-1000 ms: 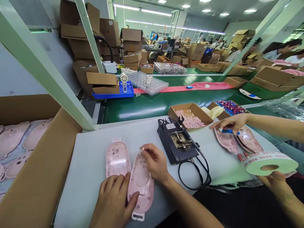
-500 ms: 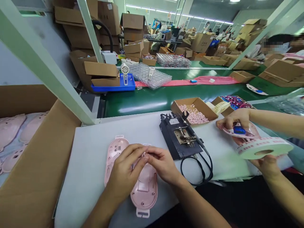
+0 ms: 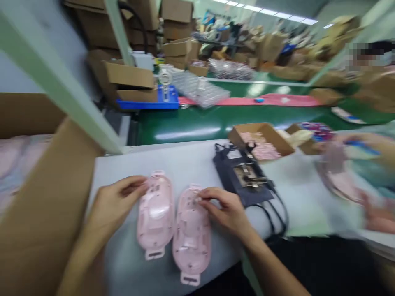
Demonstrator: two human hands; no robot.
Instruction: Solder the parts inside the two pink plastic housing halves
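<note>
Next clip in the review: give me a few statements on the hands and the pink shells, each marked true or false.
1. Two pink shells lie side by side on the grey table. True.
2. The left hand touches the left shell. True.
3. The right hand grips the black device. False: its fingers rest on the right shell.
4. The shells are stacked. False: they lie side by side.

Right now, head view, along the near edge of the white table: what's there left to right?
Cardboard box → left hand → left pink shell → right pink shell → right hand → black device with its cable → co-worker's blurred hands.
</note>
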